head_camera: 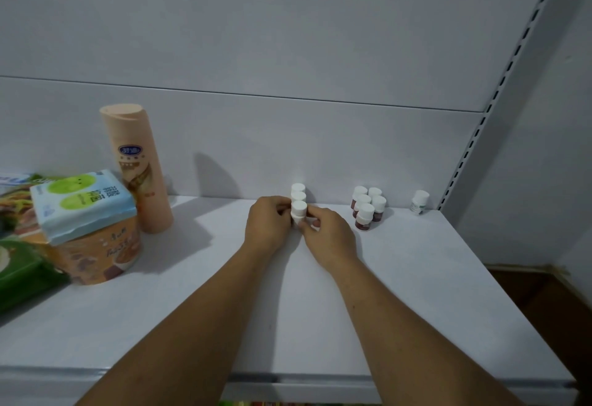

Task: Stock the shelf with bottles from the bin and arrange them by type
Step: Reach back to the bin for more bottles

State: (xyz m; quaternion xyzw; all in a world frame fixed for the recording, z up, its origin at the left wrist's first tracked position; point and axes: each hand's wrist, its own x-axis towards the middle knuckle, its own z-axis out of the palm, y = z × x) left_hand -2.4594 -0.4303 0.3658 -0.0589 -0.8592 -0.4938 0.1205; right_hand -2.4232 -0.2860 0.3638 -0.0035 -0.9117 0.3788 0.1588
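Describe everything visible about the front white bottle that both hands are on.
The front white bottle is small, plastic-looking, with a round white cap; its body is mostly hidden by fingers, so no label can be read. It stands upright on the white shelf, at the near end of a single-file row with two more white-capped bottles behind it. The left hand and the right hand pinch it from either side.

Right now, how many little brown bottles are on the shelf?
5, clustered right of the hands: front, middle-left, middle-right, back-left, back-right. More may hide behind.
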